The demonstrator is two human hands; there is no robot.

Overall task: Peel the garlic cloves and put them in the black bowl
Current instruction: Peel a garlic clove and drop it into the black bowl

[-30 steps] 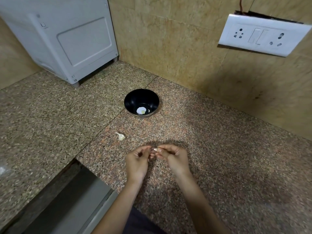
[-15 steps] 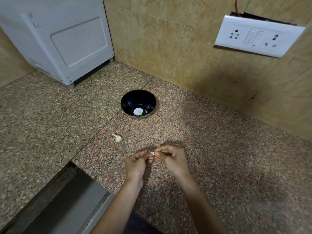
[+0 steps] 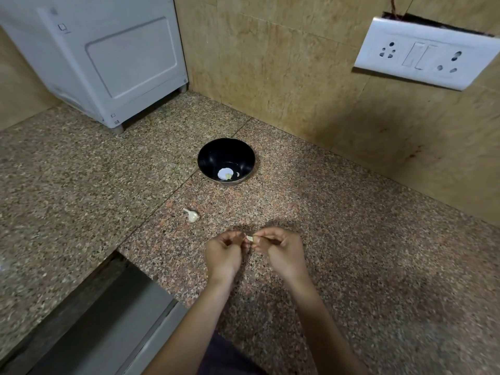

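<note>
A speckled brown-and-pink granite countertop (image 3: 351,239) fills the view, with a thin seam running diagonally across it just left of the grip. Beige stone wall tiles (image 3: 284,77) close it off beyond the grip. A white boxy appliance (image 3: 108,58) stands on short feet in the far left corner. A white socket-and-switch plate (image 3: 424,54) hangs on the wall, high and to the right of the grip.

Below and to the left of the grip the counter's edge drops into a grey metal recess (image 3: 108,320). To the right of the grip and between the grip and the wall, the granite lies open.

The left hand (image 3: 223,253) and the right hand (image 3: 281,251) meet low over the counter. Both have curled fingers and pinch a small pale garlic clove (image 3: 249,238) between their fingertips, which hide most of it. A second whitish garlic clove with a papery tail (image 3: 193,216) lies on the granite, near the grip, to its left and a little beyond it.

Straight beyond the grip, well apart from it, sits the round black bowl (image 3: 205,155), upright. At its bottom are a pale round patch and a small yellowish piece. I cannot tell whether the patch is garlic or glare.
</note>
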